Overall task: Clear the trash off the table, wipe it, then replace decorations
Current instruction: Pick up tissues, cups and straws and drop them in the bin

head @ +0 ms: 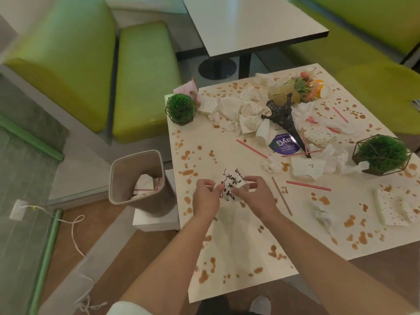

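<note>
Both my hands hold a crumpled white paper with black lettering (231, 181) just above the stained cream table (227, 235), near its left edge. My left hand (205, 197) pinches its left side and my right hand (254, 195) grips its right side. A beige trash bin (136, 178) with paper and straws inside stands left of the table. Crumpled napkins (234, 110), flattened paper cups (305, 170) and red straws (308, 185) lie scattered across the table. Two grass balls in wire frames (181, 108) (381, 154), a toppled black tower model (284, 119) and a flower bunch (297, 87) are among them.
Brown spill spots cover the tabletop. A purple round sticker (283, 144) lies near the tower. Green bench seats (145, 76) stand behind the bin, and a second white table (250, 23) stands farther back. A white box (156, 219) sits under the bin. A white cord (75, 230) trails over the floor.
</note>
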